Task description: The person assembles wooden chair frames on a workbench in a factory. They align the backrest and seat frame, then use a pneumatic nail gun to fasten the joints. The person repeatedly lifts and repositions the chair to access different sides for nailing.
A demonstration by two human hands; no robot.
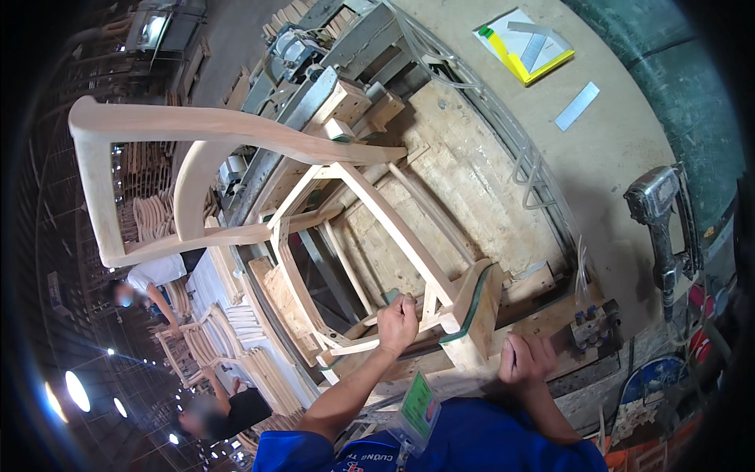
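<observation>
A bare wooden chair frame (393, 228) lies in a clamping jig, its curved back (212, 122) reaching to the upper left. My left hand (399, 324) is closed at the frame's near seat rail, thumb side up. Lower right of it, my right hand (528, 359) is curled into a fist at the jig's near edge, and what its fingers hold, if anything, is hidden. Beside that fist sits a small valve block (595, 329) with thin tubes. Between my hands, a wooden block with a green-lined edge (470, 315) bears against the frame's corner.
A nail gun (659, 228) rests on the right. Farther back lie a yellow-edged tray (549, 71) with metallic strips and a loose strip (577, 106). Hoses (531, 177) run along the jig's right side. Two people work among wooden parts (248, 322) at the left.
</observation>
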